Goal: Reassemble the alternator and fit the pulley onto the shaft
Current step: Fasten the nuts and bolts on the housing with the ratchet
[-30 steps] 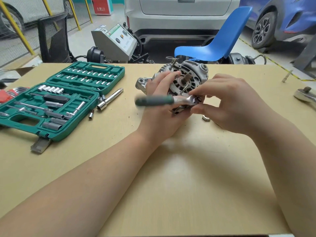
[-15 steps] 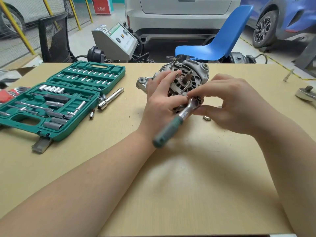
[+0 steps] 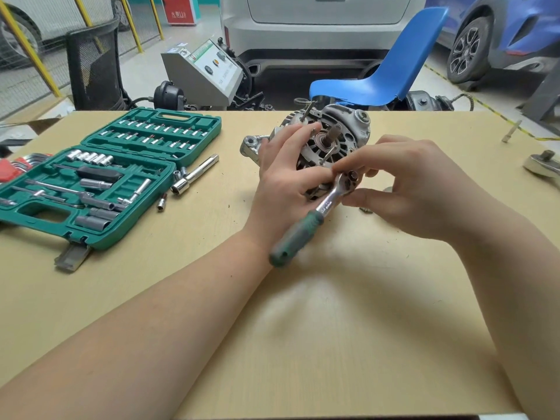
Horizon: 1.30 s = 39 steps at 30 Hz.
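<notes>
The pale wooden desk (image 3: 303,344) fills my view, its near and side edges cut off. On its left, the open green plastic socket case (image 3: 100,177) lies flat with chrome sockets and bits in their slots; its left end runs out of sight. At the far middle stands the grey cast-metal alternator (image 3: 336,137), tilted toward me, its bare steel shaft (image 3: 333,133) poking up from the slotted face; I can't make out a pulley anywhere. My left hand (image 3: 285,183) wraps the alternator's near-left side, fingers curled over the housing and hiding that flank. My right hand (image 3: 415,189) is just beside it, thumb and forefinger pinching the chrome head of the green-handled ratchet wrench (image 3: 306,225), which sits on the alternator's lower edge; the handle slants down toward me, a bit blurred, and whatever the head is seated on is covered. A loose chrome extension bar (image 3: 195,174) lies just right of the case. A second chrome ratchet head (image 3: 542,166) is cropped at the right edge. A small metal piece (image 3: 365,210) peeks out under my right palm, too hidden to identify.
</notes>
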### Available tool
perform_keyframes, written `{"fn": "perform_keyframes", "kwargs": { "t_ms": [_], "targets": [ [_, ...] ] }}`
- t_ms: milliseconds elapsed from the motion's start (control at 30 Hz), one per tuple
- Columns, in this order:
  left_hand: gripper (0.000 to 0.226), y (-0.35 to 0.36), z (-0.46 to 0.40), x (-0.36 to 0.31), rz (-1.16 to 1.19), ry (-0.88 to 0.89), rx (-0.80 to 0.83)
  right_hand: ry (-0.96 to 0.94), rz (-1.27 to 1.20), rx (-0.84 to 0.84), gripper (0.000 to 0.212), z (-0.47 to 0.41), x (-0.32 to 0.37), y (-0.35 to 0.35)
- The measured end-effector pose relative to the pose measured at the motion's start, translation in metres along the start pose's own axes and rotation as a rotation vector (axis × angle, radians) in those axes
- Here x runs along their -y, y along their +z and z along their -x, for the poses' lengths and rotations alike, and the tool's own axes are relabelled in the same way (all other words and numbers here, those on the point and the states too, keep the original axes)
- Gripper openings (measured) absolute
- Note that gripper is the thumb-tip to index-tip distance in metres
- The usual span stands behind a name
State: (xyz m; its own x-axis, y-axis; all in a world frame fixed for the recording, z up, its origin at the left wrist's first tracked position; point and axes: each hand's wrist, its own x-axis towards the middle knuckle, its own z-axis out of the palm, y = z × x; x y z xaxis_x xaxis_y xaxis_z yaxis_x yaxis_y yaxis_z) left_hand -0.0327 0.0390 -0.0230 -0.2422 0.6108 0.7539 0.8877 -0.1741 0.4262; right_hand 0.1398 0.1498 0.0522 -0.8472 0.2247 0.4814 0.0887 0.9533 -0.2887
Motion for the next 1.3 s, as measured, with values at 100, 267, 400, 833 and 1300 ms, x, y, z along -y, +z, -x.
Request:
{"fn": "perform_keyframes", "kwargs": {
  "t_ms": [100,267,400,833,1300],
  "targets": [
    [0.011,0.0,-0.001,-0.001,0.033,-0.005,-0.038,0.048,0.06,-0.082,0.034,-0.003,0.002,0.007],
    [0.011,0.003,0.0,-0.001,0.04,0.002,-0.057,0.067,0.076,-0.08,0.029,-0.006,-0.001,0.007],
    [0.022,0.002,0.0,0.004,0.029,-0.034,-0.028,0.035,0.025,-0.022,0.029,-0.002,-0.002,0.003],
    [0.029,0.003,0.0,0.002,0.056,-0.042,-0.054,0.038,0.017,-0.024,0.028,-0.002,-0.002,0.005],
    [0.028,0.004,0.0,0.005,0.035,-0.014,-0.051,0.037,0.002,-0.02,0.031,-0.002,-0.002,0.004]
  ]
}}
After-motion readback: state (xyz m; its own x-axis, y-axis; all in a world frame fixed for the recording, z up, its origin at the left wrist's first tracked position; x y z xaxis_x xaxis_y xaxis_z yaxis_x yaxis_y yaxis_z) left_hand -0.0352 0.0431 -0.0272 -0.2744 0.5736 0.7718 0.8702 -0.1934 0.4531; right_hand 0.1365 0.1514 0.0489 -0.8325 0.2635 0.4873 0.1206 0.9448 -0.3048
